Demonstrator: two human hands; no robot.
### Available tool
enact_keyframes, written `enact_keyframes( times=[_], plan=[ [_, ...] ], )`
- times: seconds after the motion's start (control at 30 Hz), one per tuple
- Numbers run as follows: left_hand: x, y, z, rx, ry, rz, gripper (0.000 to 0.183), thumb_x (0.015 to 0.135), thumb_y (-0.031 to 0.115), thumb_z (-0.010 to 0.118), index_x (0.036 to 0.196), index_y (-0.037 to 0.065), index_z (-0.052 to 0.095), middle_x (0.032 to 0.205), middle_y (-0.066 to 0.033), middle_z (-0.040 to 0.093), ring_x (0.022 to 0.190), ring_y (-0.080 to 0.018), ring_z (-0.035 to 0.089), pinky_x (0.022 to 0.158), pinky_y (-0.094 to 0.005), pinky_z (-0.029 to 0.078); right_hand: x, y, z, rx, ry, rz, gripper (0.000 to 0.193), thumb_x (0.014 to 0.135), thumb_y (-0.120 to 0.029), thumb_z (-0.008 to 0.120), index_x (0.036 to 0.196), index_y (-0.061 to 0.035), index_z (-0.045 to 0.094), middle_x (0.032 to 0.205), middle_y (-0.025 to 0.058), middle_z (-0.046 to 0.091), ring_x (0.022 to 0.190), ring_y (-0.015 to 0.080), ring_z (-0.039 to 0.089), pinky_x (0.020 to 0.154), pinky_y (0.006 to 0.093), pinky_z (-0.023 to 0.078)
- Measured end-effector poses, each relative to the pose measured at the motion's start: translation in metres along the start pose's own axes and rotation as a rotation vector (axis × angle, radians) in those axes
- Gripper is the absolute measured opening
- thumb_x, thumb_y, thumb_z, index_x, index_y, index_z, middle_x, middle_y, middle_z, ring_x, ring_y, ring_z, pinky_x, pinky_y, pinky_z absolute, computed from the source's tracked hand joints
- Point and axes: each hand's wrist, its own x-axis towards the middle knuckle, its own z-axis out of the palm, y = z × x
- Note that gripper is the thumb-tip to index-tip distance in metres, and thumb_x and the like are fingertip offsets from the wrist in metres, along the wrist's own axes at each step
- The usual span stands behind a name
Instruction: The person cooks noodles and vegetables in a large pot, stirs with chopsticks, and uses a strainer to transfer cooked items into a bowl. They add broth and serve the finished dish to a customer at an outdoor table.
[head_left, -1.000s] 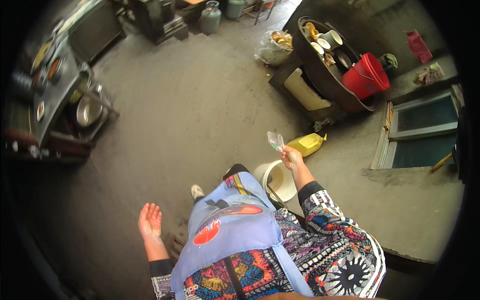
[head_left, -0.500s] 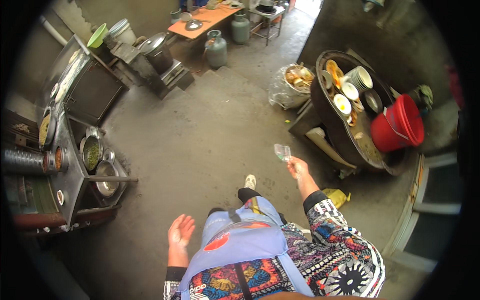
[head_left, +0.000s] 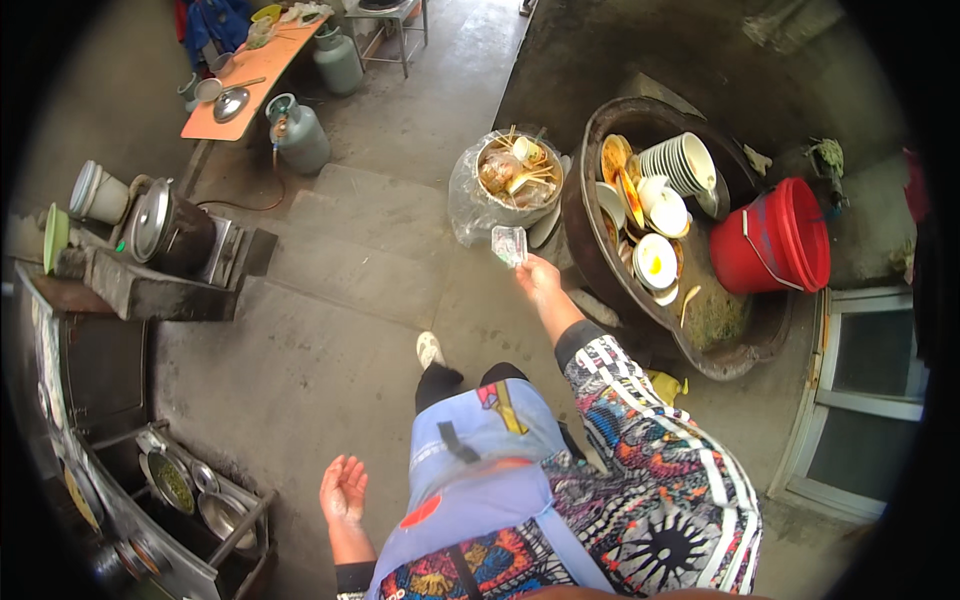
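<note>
Between the fingers of my right hand [head_left: 541, 281] is a small clear plastic packet [head_left: 509, 245], pinched at its lower corner. That hand reaches forward, just short of a waste bin [head_left: 545, 222] lined with clear plastic. Used skewers, wrappers and scraps [head_left: 520, 172] fill the bin to its top. My left hand [head_left: 344, 489] hangs low at my side, palm up with the fingers apart, and holds nothing. To the right of the bin stands a large dark basin [head_left: 590, 222] with stacked bowls [head_left: 680, 163] and food-stained dishes [head_left: 655, 262] in it.
A red bucket [head_left: 765, 240] sits in the basin's right side. Two gas cylinders [head_left: 300, 135] stand by an orange table [head_left: 205, 122]. At the left are a lidded pot [head_left: 175, 230] and a metal shelf holding pans [head_left: 225, 520]. Low floor steps [head_left: 350, 225] lie ahead.
I have stepped forward and turned, so the bin and basin are nearer. My right hand has carried the packet close to the bin. The left hand remains low and empty.
</note>
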Motion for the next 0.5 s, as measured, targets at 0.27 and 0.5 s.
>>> enact_keyframes(
  times=[0.27, 0.5],
  plan=[
    [0.042, 0.033, 0.071, 0.178, 0.166, -0.075, 0.022, 0.087, 0.02, 0.06, 0.105, 0.008, 0.059, 0.094, -0.0096, 0.065, 0.081, -0.0232, 0.064, 0.064, -0.036, 0.053, 0.207, -0.058, 0.056, 0.439, 0.389, -0.024, 0.008, 0.085, -0.012, 0.056, 0.087, -0.0048, 0.059, 0.07, 0.0038, 0.055, 0.055, 0.014, 0.054, 0.046, 0.0233, 0.048],
    [0.078, 0.058, 0.298, 0.464, -0.223, 0.053, 0.04, 0.088, 0.029, 0.059, 0.122, 0.011, 0.051, 0.112, -0.0075, 0.059, 0.095, -0.0208, 0.058, 0.073, -0.0344, 0.047, -0.001, -0.155, 0.126, 0.061, -0.444, 0.042, 0.046, 0.086, -0.017, 0.061, 0.129, -0.0053, 0.047, 0.111, 0.0125, 0.061, 0.095, 0.0233, 0.062, 0.074, 0.0328, 0.051]
  ],
)
